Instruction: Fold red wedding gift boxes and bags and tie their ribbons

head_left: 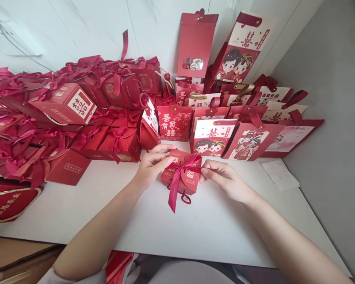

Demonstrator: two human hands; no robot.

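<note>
A small red gift box [182,173] with gold lettering rests on the white table in front of me, a twisted red cord at its near side. Across its top runs a magenta ribbon [174,189] tied in a bow, one long tail hanging toward me. My left hand [152,165] holds the box's left side, thumb on the upper left corner near the ribbon. At the right, my right hand [221,175] pinches the end of the ribbon between thumb and fingers beside the box.
Many ribboned red boxes [118,144] are stacked at the left and back left. Upright red and white gift bags [214,136] stand behind the box. A white paper [279,173] lies at the right by the grey wall. Cardboard [14,252] shows below the table's left edge.
</note>
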